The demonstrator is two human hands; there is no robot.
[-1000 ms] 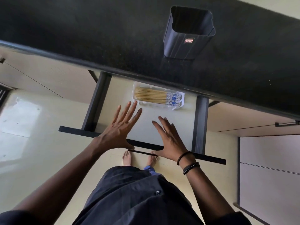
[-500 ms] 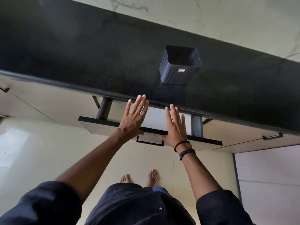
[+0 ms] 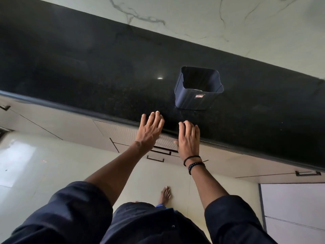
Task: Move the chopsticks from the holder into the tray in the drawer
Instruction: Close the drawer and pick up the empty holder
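Note:
The dark square holder [image 3: 197, 88] stands on the black counter [image 3: 88, 81] with nothing sticking out of it. The drawer [image 3: 123, 136] below the counter edge is pushed in flush, so the tray and the chopsticks are hidden. My left hand [image 3: 150, 132] and my right hand [image 3: 189, 138] lie flat, fingers apart, over the drawer front and the counter's edge. Neither hand holds anything. Two bead bracelets circle my right wrist.
A black drawer handle [image 3: 161, 152] shows between my wrists, with another handle [image 3: 155, 159] just below. More cabinet handles sit at the far left [image 3: 5, 107] and far right [image 3: 307, 173]. A marbled white wall [image 3: 228, 23] backs the counter. My bare foot [image 3: 165, 194] is on the pale floor.
Both hands pushed the open drawer shut; the tray of chopsticks went out of sight under the counter. The view tilted up toward the counter and wall.

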